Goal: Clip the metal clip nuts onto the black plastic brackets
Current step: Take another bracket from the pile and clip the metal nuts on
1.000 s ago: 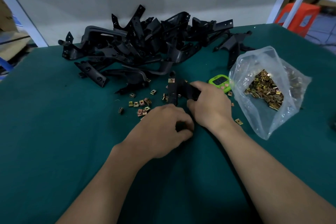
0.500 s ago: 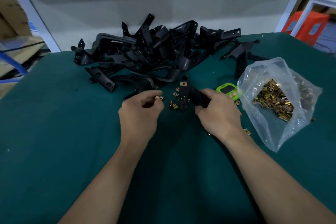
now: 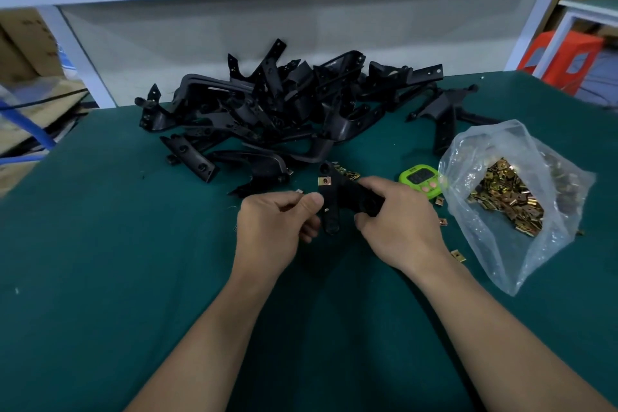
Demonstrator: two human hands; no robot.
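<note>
green bench mat (image 3: 100,244): right hand (image 3: 398,227) grips the bracket (image 3: 337,194) steady, left hand (image 3: 274,227) pinches a clip nut (image 3: 299,191) beside it, likely for fitting

Both my forearms are angling up from the bottom edge toward mid-frame. My left hand (image 3: 276,227) is curling its fingers (image 3: 284,200), thumb pinching a clip nut (image 3: 299,191); my right hand (image 3: 399,227) is gripping a bracket (image 3: 344,191) just beside it.

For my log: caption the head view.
Right hand holds a bracket with one nut clipped on; left hand pinches a second nut.
</note>
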